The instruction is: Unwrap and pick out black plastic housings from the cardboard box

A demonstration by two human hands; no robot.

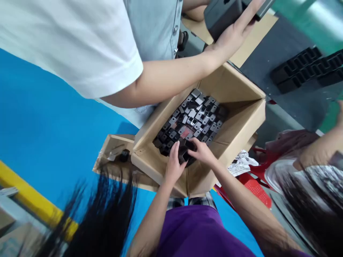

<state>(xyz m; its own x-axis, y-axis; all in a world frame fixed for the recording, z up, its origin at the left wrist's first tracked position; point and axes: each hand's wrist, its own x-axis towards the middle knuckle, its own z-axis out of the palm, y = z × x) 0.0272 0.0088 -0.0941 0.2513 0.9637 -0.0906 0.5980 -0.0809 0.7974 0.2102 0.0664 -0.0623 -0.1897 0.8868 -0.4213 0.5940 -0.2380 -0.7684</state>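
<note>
Both my hands are inside a deep cardboard box [241,128], near its wall closest to me. My left hand [174,165] grips the left side of a dark plastic housing [183,151]. On its other side my right hand [200,150] has its fingers curled round the edge of the same dark plastic. Whether this is one piece or several pressed together, I cannot tell. Many small black and grey plastic parts [199,116] cover the box floor just beyond my hands, packed in rows.
Across the box reaches a co-worker's arm [177,76], its hand holding dark housings [223,16]. Stacked black parts [302,69] stand on a dark table [268,53] at right. A shallow carton [107,166] lies left; a red stool [254,187] and another person are at right.
</note>
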